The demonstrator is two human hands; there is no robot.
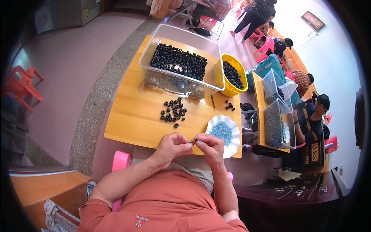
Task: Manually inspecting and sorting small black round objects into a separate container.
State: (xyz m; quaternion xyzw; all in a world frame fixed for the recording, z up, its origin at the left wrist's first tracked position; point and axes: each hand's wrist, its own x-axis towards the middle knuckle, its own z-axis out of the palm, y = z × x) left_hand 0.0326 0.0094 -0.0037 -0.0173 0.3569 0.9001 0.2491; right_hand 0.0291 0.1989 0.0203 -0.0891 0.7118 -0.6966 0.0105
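Just past the front edge of the table, my left hand [176, 147] and my right hand [211, 147] meet fingertip to fingertip. Both are closed in a thumb-and-finger pinch on a small black piece [194, 141], mostly covered by the fingers. Beside my right hand, a white scalloped plate [234, 127] holds a heap of tiny pale blue pieces [221, 132]. Several loose black ring-shaped parts [174, 112] lie ahead of my left hand. A few smaller black parts [229, 105] lie beyond the plate, near a thin dark stick [213, 103].
A large clear bin [154, 79] of black parts stands at the table's [129, 116] far side, with a yellow bucket [230, 92] of them to its right. Another table with clear bins [278, 127] and a seated person [313, 123] is at right. A red chair [23, 87] stands far left.
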